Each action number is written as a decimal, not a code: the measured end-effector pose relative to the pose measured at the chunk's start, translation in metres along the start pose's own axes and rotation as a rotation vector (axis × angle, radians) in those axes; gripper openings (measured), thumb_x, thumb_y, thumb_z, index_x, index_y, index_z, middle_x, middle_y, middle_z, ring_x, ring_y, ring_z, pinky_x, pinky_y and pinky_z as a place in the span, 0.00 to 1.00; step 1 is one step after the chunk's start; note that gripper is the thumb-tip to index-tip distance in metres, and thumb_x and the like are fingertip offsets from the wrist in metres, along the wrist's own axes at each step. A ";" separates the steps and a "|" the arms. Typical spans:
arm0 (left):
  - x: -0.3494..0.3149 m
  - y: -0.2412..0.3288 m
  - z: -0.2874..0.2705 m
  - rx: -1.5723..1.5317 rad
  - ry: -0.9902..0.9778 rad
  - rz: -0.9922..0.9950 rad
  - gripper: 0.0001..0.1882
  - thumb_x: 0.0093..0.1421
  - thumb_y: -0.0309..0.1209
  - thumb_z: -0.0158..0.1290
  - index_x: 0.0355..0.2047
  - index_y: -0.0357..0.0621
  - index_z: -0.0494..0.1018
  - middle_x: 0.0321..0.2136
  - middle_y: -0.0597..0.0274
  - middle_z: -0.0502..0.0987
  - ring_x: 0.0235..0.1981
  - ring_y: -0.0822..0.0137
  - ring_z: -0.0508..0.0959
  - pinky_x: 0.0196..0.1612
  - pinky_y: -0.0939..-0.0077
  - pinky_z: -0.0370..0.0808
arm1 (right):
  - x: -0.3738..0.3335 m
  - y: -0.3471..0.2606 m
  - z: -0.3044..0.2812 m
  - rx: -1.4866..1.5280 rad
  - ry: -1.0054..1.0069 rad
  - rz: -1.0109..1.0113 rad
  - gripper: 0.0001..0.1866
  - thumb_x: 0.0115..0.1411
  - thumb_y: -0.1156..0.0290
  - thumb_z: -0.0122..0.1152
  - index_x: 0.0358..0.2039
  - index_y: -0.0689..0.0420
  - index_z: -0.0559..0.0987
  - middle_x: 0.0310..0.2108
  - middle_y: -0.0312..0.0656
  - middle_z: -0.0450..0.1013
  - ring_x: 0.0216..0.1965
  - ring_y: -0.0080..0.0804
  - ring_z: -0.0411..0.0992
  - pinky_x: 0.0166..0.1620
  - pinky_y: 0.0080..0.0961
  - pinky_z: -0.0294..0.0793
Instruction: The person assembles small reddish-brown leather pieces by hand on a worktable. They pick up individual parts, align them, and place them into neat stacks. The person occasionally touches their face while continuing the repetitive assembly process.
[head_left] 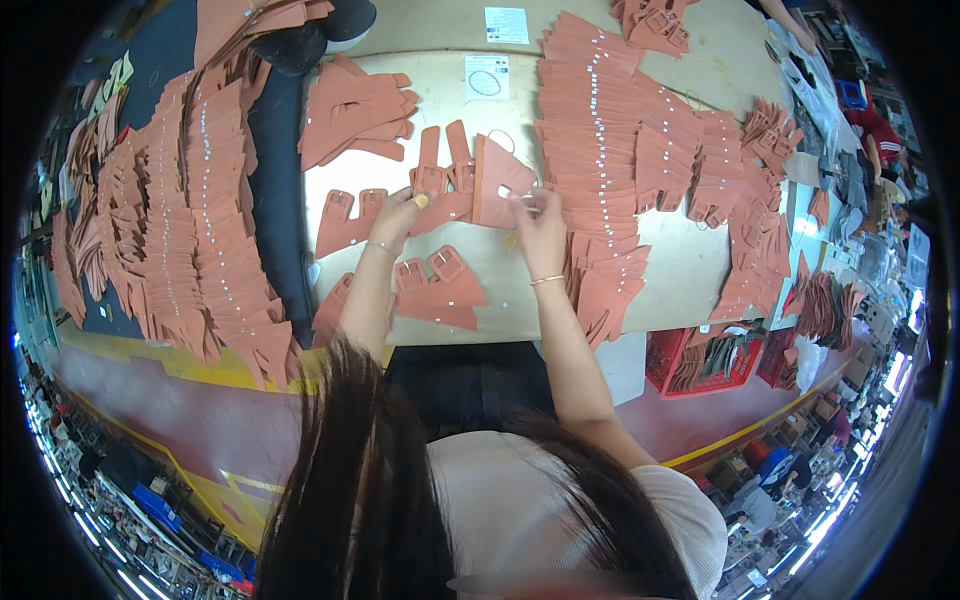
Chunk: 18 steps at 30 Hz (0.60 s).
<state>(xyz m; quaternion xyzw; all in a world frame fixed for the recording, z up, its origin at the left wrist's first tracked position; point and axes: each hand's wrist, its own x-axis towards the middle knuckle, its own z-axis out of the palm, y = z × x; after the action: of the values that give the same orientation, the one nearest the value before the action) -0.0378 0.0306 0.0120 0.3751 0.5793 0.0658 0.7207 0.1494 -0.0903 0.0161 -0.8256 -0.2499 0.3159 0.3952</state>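
Just past the black seat (465, 378), at the near edge of the pale table (512, 275), find a buckled piece (440, 303) in terracotta, lying flat with little spare room below it. Farther in, see the left hand (397, 218) with its yellow-capped thumb against a two-strap piece (445, 210); from its partly hidden fingers, cannot tell whether pinching or merely resting. Beside that, in the right hand (540, 220), with fingertips drawn together, see a plain panel (505, 165) held by its near right edge, over the middle of the table. Judging by the thin, leather-like look, expect light, bendable sheets, not fragile, stiffer and heavier at the buckles; best taken by a broad edge, clear of loose straps and cut-outs. To the left, mind another buckled piece (340, 235); to the right, close by the right wrist, mind the long overlapping row (590, 130), easily disturbed by a sideways sweep. For moving, use the bare stretch nearer the body, or the one beyond the straps, short of the fanned panels (355, 115) and the paper card (487, 77).
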 end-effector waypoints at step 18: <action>0.009 0.006 0.013 -0.198 -0.171 -0.081 0.20 0.58 0.28 0.52 0.50 0.33 0.67 0.43 0.54 0.76 0.41 0.65 0.78 0.44 0.72 0.78 | 0.032 -0.040 0.003 -0.502 -0.164 -0.177 0.16 0.48 0.67 0.60 0.35 0.64 0.75 0.28 0.51 0.77 0.34 0.41 0.77 0.38 0.37 0.76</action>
<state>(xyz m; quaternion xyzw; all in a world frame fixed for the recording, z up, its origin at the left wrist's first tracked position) -0.0218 0.0336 0.0097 0.2829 0.5210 0.0614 0.8029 0.1624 -0.0449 0.0370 -0.8444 -0.4225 0.2742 0.1827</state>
